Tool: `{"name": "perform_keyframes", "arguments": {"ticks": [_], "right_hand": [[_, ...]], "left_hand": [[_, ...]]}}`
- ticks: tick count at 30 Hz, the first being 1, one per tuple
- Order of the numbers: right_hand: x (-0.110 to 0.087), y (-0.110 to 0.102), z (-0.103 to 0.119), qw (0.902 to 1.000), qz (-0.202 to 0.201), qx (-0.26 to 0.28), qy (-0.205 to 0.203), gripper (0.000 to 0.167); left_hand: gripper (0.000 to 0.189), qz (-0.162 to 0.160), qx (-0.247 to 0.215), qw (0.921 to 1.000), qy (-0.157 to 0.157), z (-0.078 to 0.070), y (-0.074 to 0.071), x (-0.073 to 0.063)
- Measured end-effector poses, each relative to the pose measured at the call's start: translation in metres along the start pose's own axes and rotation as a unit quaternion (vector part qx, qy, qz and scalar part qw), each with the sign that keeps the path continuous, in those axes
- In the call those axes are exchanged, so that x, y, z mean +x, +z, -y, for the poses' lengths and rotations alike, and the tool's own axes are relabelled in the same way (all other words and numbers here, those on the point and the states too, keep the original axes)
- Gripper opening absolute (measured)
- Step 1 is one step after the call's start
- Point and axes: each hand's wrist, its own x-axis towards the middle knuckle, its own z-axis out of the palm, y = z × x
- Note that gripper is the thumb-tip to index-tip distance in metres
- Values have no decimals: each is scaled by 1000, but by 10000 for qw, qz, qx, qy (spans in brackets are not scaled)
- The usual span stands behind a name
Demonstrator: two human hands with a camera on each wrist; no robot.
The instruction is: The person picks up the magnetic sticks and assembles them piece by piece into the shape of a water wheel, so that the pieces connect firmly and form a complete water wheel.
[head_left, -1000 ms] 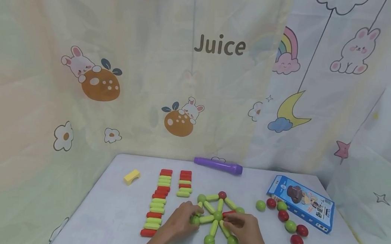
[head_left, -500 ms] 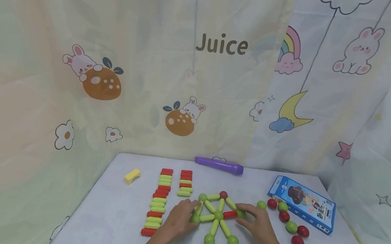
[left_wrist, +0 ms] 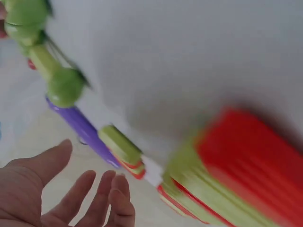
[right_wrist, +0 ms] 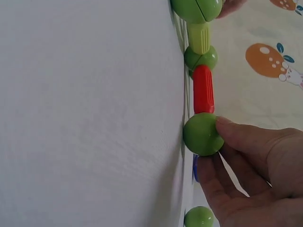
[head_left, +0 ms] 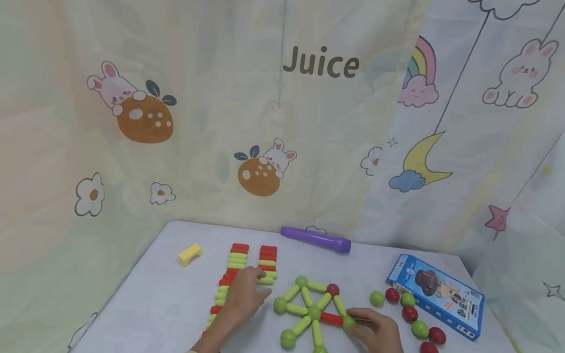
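Right hand (head_left: pixel 379 333): my thumb and fingertips pinch the green ball (head_left: pixel 348 323) at the right-hand corner of a wheel-like frame (head_left: pixel 314 312) of balls and sticks. The right wrist view confirms the grasp; a red stick (head_left: pixel 332 319) runs from this ball to the green hub. Five yellow-green spokes also leave the hub, four ending in green balls or, at upper right, a red ball (head_left: pixel 332 290). Three rim sticks link the left, upper-left, red and right balls; the two nearest balls have no rim stick between them. The frame lies flat on the white table (head_left: pixel 142 319), in front of me.

Left hand (head_left: pixel 243 293): released, fingers loosely extended, holding nothing. It is over the long row of sticks (head_left: pixel 238 257), partly hiding it, fingertips near the close end of the short row (head_left: pixel 268 255). Contact there: cannot tell.

Surroundings: purple rod (head_left: pixel 315 239) at the back edge, yellow arch block (head_left: pixel 190 254) at far left, seven loose balls (head_left: pixel 409 314) beside a blue box (head_left: pixel 437 294) on the right.
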Motion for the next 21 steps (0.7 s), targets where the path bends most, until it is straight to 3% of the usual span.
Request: {"name": "perform_keyframes", "arguments": {"ticks": [3, 8, 11, 16, 21], "right_hand": [[-5, 1, -1, 9999, -42, 40, 92, 32], [-11, 6, -3, 9990, -113, 305, 313, 31], [-15, 7, -2, 9984, -202, 405, 326, 31], [-22, 10, -1, 9973, -314, 542, 389, 30], [-26, 13, -1, 9956, -363, 736, 460, 31]], "left_hand": [[40, -313, 631, 9975, 46, 5, -2, 7], [23, -175, 1641, 9858, 300, 12, 3, 14], [23, -179, 2044, 9777, 457, 11, 7, 17], [29, -104, 2021, 9784, 421, 7, 13, 18], [20, -77, 1363, 9897, 441, 4, 10, 6]]}}
